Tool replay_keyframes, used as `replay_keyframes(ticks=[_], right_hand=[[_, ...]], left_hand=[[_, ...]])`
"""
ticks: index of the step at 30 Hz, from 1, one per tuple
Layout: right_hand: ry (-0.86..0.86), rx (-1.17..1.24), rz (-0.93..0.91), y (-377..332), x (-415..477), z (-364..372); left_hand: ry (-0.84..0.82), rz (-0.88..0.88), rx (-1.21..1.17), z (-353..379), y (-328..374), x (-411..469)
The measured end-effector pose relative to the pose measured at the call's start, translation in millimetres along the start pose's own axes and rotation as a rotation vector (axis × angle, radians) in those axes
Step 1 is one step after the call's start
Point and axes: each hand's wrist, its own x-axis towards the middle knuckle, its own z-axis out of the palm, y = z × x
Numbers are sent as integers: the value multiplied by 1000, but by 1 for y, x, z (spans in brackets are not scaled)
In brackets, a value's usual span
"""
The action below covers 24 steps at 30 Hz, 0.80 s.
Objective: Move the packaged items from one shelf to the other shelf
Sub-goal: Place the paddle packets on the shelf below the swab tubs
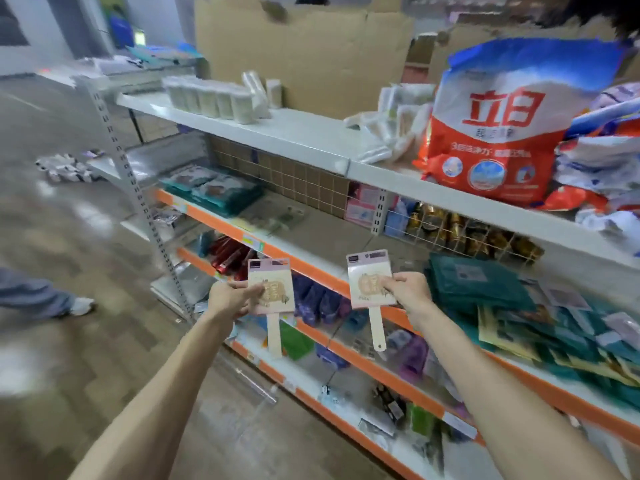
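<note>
Head view is showing me both hands raised in front of the shelving, each one holding a carded package. The left hand [230,299] is pinching the left package [272,289] by its lower left side, with the thumb lying across the front of the card and a pale wooden handle hanging below it. The right hand [407,292] is gripping the right package [369,282] by its right edge, fingers curling onto the front, and that handle is pointing down as well. I am seeing both packages standing upright in the air, near each other but apart, in front of the orange-edged shelf [207,220] and touching no shelf. Just right of the right hand, a heap of teal packets [485,289] is lying on that shelf level, and a smaller teal stack [214,192] is sitting toward its left end. On the white top shelf [277,133], a large red, white and blue detergent bag [495,140] is standing upright, with a row of white packs [211,97] further left. At the left edge, another person's trouser leg [31,296] and shoe [81,304] are showing on the floor. Motion blur is softening the print on the cards, so I cannot read it.
</note>
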Motion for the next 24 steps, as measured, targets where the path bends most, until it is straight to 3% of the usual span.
replay_keyframes(ticks=[11, 17, 24], right_hand=[[-233, 1, -129, -114, 15, 255], [-235, -7, -116, -141, 42, 321], [-146, 30, -28, -151, 117, 354]], left_hand=[[216, -13, -93, -206, 20, 80], [228, -4, -96, -236, 31, 124], [142, -23, -35, -242, 47, 237]])
